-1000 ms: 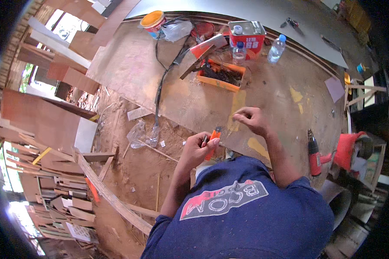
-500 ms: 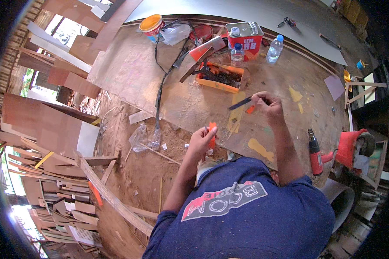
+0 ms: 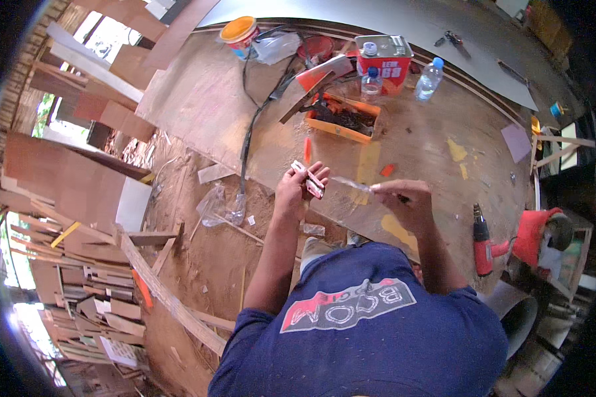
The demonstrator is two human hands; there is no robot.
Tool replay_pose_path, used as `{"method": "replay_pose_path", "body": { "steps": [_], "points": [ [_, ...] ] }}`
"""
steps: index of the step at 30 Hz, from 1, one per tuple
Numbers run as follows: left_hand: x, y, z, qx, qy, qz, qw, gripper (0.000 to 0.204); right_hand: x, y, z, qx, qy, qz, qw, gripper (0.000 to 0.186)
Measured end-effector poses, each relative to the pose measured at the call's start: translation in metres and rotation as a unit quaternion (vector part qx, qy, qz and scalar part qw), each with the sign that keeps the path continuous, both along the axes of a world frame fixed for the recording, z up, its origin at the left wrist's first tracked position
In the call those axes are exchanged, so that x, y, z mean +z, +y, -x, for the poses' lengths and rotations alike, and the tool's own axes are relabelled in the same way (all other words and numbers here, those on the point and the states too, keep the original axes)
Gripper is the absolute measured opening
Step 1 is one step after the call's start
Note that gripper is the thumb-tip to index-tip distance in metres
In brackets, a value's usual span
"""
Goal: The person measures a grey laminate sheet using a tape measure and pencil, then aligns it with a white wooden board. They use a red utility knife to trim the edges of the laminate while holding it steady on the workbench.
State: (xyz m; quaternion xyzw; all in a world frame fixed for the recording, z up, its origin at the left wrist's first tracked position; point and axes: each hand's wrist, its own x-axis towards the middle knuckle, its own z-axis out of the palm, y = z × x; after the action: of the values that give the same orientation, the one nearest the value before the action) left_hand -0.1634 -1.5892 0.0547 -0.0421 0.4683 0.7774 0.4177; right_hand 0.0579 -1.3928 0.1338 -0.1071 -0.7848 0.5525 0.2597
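Observation:
My left hand (image 3: 297, 193) is palm up with its fingers partly curled around a small narrow piece (image 3: 309, 180), whitish with a reddish edge; its exact kind is unclear. Just past those fingers is a slim orange piece (image 3: 307, 151), and I cannot tell whether it touches the hand. In my right hand (image 3: 407, 198), fingers pinch a thin, shiny, blade-like strip (image 3: 352, 184), blurred and pointing toward the left hand. On the worktable (image 3: 437, 159) beyond the right hand lies a small orange piece (image 3: 387, 170).
An orange tray (image 3: 341, 132) of dark bits stands ahead, near a red-and-silver can (image 3: 394, 63) and plastic bottles (image 3: 429, 79). Black cable (image 3: 248, 132) crosses the table at left. A red heat gun (image 3: 483, 248) is at right. Wood scraps and a curved wooden rail (image 3: 165, 294) lie left.
My left hand has moved up and turned palm up, now showing the whitish piece. My right hand has come down; the strip in it now looks shiny instead of dark.

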Motion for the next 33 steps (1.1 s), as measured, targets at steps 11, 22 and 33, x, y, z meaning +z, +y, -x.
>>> {"method": "replay_pose_path", "body": {
  "steps": [11,22,33],
  "points": [
    [0.022,-0.020,0.008,0.019,-0.030,-0.039,0.999,0.031,0.019,-0.020,0.025,0.166,0.108,-0.198,0.960,0.010],
    [0.025,-0.019,-0.004,0.054,-0.002,-0.005,0.999,0.032,0.008,-0.022,0.026,0.191,0.087,-0.240,0.948,0.015],
    [0.029,-0.027,-0.011,0.091,0.021,-0.043,0.995,0.020,0.006,-0.028,0.027,0.216,0.076,-0.100,0.968,0.012]
  ]
}}
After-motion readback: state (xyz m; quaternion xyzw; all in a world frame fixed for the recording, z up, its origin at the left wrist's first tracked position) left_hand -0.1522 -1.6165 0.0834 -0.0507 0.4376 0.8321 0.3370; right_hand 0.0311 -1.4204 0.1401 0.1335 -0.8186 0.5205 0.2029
